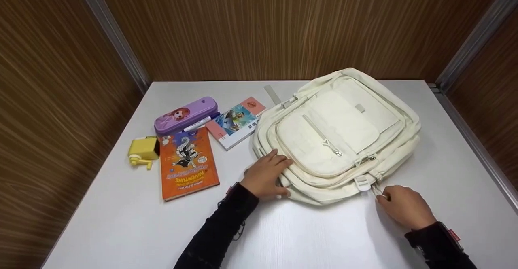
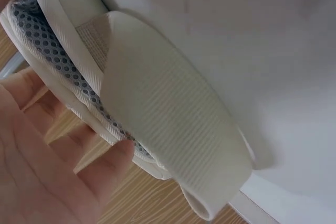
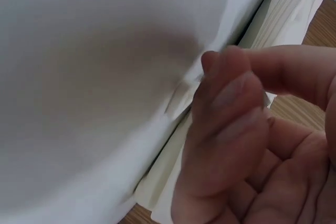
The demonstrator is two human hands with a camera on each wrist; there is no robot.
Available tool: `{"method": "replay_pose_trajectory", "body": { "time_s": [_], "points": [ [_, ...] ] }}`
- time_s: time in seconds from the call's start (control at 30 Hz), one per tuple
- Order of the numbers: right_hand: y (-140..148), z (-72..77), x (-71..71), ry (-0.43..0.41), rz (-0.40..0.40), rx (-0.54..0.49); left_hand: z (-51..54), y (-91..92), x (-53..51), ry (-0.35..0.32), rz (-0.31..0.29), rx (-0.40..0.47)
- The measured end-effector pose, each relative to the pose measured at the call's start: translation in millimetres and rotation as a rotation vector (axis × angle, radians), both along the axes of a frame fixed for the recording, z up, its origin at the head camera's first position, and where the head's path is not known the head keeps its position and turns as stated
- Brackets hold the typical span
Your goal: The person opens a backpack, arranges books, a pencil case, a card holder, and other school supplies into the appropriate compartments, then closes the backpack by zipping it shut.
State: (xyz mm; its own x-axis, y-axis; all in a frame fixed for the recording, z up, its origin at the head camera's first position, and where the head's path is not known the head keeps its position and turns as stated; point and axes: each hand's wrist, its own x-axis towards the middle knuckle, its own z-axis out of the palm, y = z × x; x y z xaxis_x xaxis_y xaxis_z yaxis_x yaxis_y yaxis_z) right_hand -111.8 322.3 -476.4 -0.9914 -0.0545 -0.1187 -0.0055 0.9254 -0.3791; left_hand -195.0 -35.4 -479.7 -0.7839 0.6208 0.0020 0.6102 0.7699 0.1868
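Free passage over the table [image 1: 315,240] between the sleeves [image 1: 220,228], backpack [image 1: 344,127] a barrier beyond.

A: Table [image 1: 121,228]?
B: Backpack [image 1: 336,117] right of centre. Left hand [image 1: 265,176] at its near left end, right hand [image 1: 406,207] before its near right side.
A: Left side?
B: Front book [image 1: 188,166], sharpener [image 1: 144,147] left of it. Pencil case [image 1: 190,115] behind, marker [image 1: 197,123] between. Second book [image 1: 236,120] between pencil case and backpack.

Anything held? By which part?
Right hand appears to pinch a thin strap beside the backpack's white buckle; exact grip spot unclear. Left hand rests on the backpack, not gripping.
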Motion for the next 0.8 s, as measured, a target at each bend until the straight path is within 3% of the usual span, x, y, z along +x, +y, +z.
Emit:
{"method": "replay_pose_trajectory", "body": {
  "time_s": [0.13,0.3,0.6,0.8],
  "points": [
    [-8.9,-1.1,2.8,0.014,0.013,-0.02,0.5,-3.4,0.2,0.024,-0.033,-0.015],
    [-25.5,-0.5,7.0,0.086,0.037,-0.02,-2.6,-2.6,3.1,0.083,-0.021,-0.007],
    [-66.7,5.2,17.7,0.174,0.155,-0.017,-3.2,6.4,7.6,0.189,0.031,-0.014],
    [-94.1,8.6,22.3,0.231,0.246,-0.044,-7.0,24.1,13.0,0.271,0.093,-0.044]
  ]
}}
